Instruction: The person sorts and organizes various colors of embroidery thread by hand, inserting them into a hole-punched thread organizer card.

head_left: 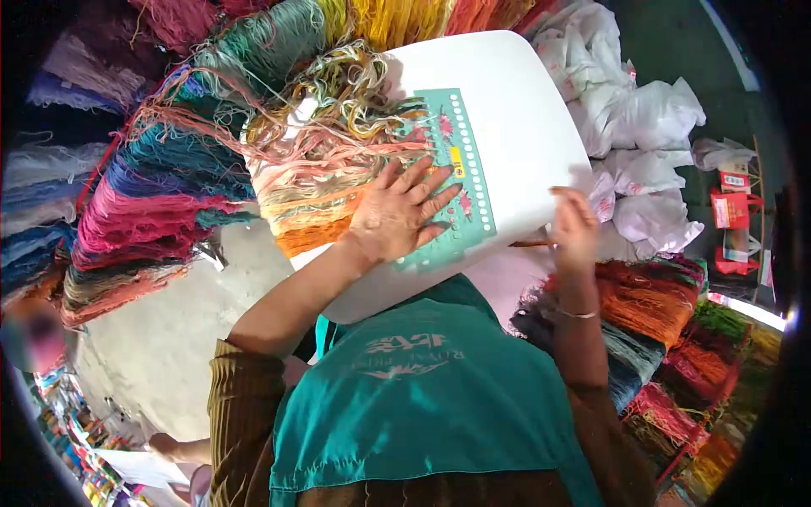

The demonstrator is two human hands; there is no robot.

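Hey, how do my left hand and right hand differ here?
Your left hand rests palm down on the green card and threads, fingers spread; your right hand is near the right edge of the white board, fingers closer together. The left hand looks sharp; the right hand is blurred. The right hand's arm wears a thin band; the left hand's shows none. Both are bare.

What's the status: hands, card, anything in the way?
Left hand open, spread over green card and threads. Right hand blurred near the white board's edge, grip unclear. Left hand hides part of the card.
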